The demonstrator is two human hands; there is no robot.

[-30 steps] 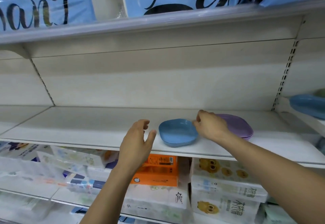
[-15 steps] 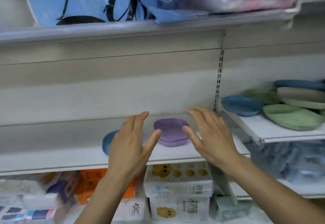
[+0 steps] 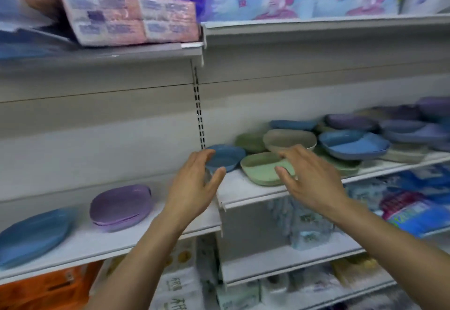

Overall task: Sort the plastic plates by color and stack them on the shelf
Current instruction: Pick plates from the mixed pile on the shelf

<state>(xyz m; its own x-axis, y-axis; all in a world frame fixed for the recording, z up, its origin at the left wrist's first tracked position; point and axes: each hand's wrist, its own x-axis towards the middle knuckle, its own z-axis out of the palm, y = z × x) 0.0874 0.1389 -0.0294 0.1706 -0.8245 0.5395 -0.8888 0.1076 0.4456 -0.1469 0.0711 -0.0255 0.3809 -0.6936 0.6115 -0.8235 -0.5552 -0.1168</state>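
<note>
Hands spread empty, L hand (image 3: 194,183) by blue plate (image 3: 225,157), R hand (image 3: 310,180) over green plate (image 3: 261,167)

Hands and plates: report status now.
Left hand open, empty, by blue plate. Right hand open, over green plate. Purple stack sorted on left shelf. Nothing blocking.

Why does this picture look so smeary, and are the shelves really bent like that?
Head view: motion blur smears the edges, worst on the pink packs and the far-right plates; the left hand, right hand and green plate at centre are sharper. The shelf edges bow from the wide-angle lens. Lighting is soft and even, with no harsh glare.
</note>
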